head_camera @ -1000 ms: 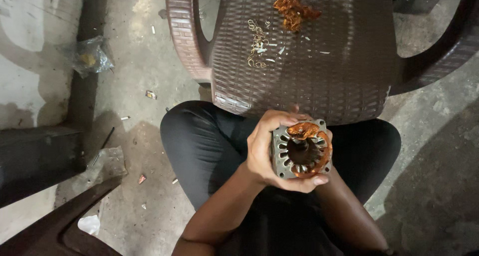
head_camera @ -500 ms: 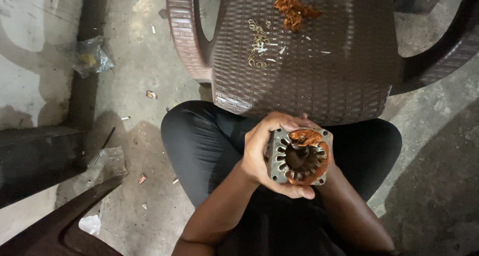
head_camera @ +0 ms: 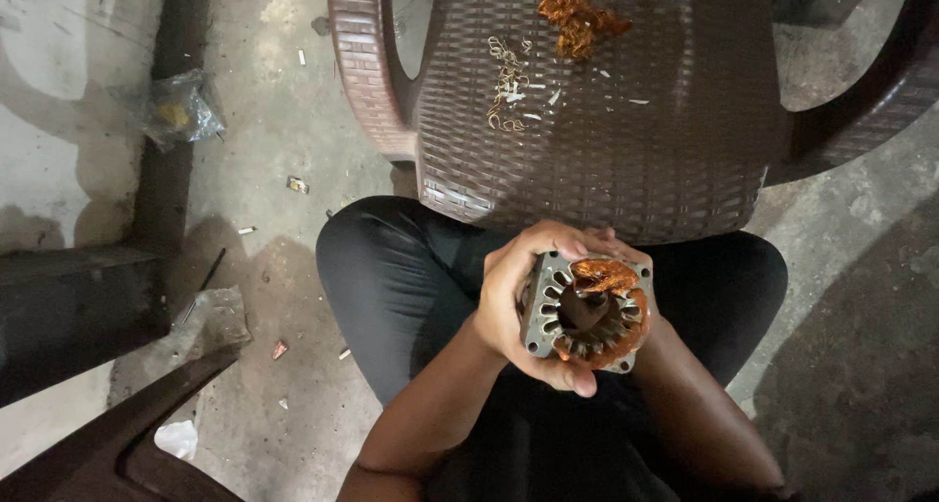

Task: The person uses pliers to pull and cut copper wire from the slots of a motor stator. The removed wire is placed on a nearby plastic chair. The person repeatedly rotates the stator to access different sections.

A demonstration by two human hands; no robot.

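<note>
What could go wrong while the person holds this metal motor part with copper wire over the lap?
The left hand grips the motor part by its slotted edge, so the metal could perhaps cut the fingers. The right hand is mostly hidden behind it, so the hold may be weak and the part might drop onto the lap. Loose copper wire could prick the skin.

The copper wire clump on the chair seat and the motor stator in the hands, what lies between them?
In the head view, between the copper clump and the stator lies bare brown woven chair seat, with small wire scraps off to the left.

Bare forearms, no sleeves visible; black trousers (head_camera: 411, 277) on both legs.
</note>
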